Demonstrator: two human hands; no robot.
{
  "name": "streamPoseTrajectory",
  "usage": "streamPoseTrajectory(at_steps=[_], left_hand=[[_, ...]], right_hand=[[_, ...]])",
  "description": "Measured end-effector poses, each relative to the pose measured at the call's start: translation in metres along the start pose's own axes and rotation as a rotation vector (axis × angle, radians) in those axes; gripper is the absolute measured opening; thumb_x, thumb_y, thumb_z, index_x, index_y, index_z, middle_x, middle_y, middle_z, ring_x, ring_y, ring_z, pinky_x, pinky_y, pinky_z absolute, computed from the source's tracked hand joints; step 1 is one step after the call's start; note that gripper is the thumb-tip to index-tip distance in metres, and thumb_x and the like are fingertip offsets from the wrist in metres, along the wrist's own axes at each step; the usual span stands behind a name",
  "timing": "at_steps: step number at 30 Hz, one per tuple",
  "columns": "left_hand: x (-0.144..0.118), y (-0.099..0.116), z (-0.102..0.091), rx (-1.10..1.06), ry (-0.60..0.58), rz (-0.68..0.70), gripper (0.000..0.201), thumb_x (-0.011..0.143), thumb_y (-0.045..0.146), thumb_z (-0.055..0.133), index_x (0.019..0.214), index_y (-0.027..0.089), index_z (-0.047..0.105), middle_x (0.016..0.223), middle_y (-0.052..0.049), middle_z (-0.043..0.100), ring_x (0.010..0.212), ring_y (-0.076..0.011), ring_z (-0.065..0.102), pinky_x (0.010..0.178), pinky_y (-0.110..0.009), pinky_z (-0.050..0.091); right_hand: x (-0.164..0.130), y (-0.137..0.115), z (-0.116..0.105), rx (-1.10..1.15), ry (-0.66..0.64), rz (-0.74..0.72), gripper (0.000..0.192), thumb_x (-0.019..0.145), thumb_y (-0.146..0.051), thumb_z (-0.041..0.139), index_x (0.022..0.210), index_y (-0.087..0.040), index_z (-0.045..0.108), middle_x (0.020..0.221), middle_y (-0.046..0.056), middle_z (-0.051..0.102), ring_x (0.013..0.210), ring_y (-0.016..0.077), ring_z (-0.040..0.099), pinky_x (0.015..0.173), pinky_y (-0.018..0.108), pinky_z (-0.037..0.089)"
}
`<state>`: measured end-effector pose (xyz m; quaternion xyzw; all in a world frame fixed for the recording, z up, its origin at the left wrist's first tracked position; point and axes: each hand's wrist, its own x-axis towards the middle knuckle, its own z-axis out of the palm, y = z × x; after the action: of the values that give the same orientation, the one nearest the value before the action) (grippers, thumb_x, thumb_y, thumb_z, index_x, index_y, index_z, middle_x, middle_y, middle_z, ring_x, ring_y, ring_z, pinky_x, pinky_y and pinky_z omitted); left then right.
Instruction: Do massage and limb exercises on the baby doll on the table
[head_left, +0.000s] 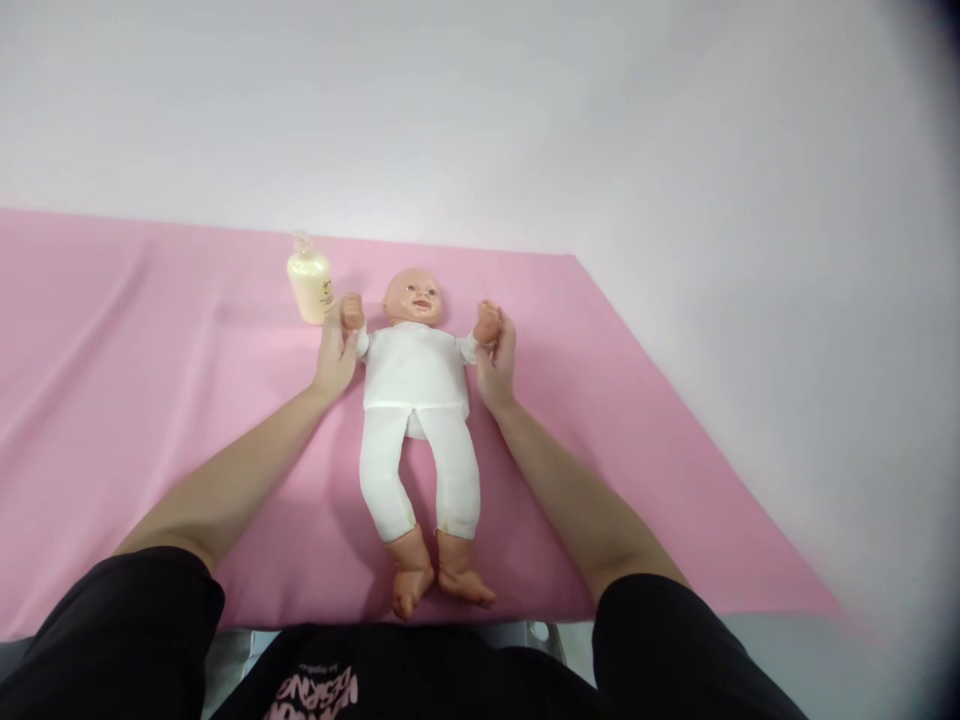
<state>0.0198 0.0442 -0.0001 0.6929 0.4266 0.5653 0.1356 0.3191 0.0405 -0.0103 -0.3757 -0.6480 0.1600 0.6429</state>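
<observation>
**Baby Doll Held at Both Arms on Pink Sheet**

A pale yellow pump bottle [309,285] stood upright at the left, near the far edge of the pink sheet [135,400] that covered the surface. It stood just beside the doll's raised fist and apart from the person's fingers.

The left hand [335,352] lay next to it, fingers closed loosely around the doll's arm just below the fist. The grip appeared light; the thumb side could not be made out clearly.

The baby doll [417,400] lay on its back at the centre of the sheet, head toward the far wall and bare feet toward the person. It wore a white top and white leggings. Both arms were raised to either side of the head.

The right hand [496,362] closed on the doll's other arm in the same manner, just below the fist. The two hands were apart, one on each side of the torso.

Handling assessment: the head, fists and feet looked like moulded vinyl, firm and somewhat smooth. The clothed trunk and legs appeared soft and stuffed, so the body would likely sag if lifted by the arms alone. The doll was judged light. Support under the torso and behind the head would give the steadiest hold; the fabric-covered forearms offered better friction than the bare vinyl.
</observation>
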Motion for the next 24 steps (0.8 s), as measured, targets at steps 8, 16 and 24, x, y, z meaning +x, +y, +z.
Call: streamPoseTrajectory(at_steps=[8, 16, 24], left_hand=[[-0.003, 0.007, 0.010, 0.304, -0.439, 0.248, 0.046, 0.103, 0.033, 0.039, 0.144, 0.021, 0.057, 0.139, -0.016, 0.058, 0.130, -0.0304, 0.052, 0.114, -0.053, 0.039], [-0.006, 0.008, 0.008, 0.145, -0.177, 0.118, 0.056, 0.105, 0.049, 0.037, 0.150, 0.017, 0.044, 0.143, -0.020, 0.055, 0.136, -0.0317, 0.050, 0.118, -0.055, 0.037], [0.000, -0.041, -0.001, -0.173, 0.246, -0.221, 0.060, 0.107, 0.052, 0.030, 0.159, 0.029, 0.009, 0.169, -0.015, 0.022, 0.156, -0.0242, 0.029, 0.127, -0.048, 0.030]], right_hand=[[-0.004, -0.007, 0.006, -0.272, -0.413, -0.179, 0.054, 0.084, -0.012, 0.048, 0.134, -0.026, 0.062, 0.136, 0.008, 0.067, 0.127, 0.0272, 0.059, 0.115, 0.054, 0.044], [-0.006, -0.003, 0.006, -0.135, -0.186, -0.061, 0.051, 0.096, -0.028, 0.050, 0.146, -0.026, 0.047, 0.143, 0.011, 0.059, 0.136, 0.0248, 0.055, 0.119, 0.050, 0.043], [0.005, 0.042, -0.005, 0.047, 0.245, 0.116, 0.069, 0.089, -0.027, 0.042, 0.156, -0.026, 0.026, 0.160, 0.012, 0.039, 0.149, 0.0221, 0.043, 0.123, 0.058, 0.036]])
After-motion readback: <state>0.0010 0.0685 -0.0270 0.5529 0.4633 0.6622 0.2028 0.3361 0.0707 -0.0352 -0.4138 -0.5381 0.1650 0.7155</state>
